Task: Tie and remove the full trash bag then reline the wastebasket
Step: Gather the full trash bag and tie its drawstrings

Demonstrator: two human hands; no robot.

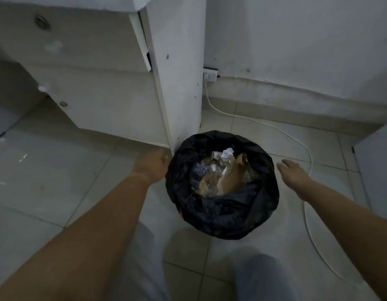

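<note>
- The left hand (152, 165) reaches forward on a bare, nearly straight arm to the left edge of the black trash bag (223, 211); its fingers curl under and away from the camera, so whether they pinch the plastic cannot be told.
- The right hand (293, 173) is held palm down just beside the bag's right edge, fingers extended and close together, holding nothing.
- The bag lines a round wastebasket on the tiled floor (57, 174), against the corner of a white cabinet (114, 90); the basket itself is almost wholly hidden.
- Its mouth is open, showing crumpled paper (223, 155) and brown cardboard (230, 179).
- A white cable (305, 148) runs from a wall socket (210, 76) across the floor behind the right hand.
</note>
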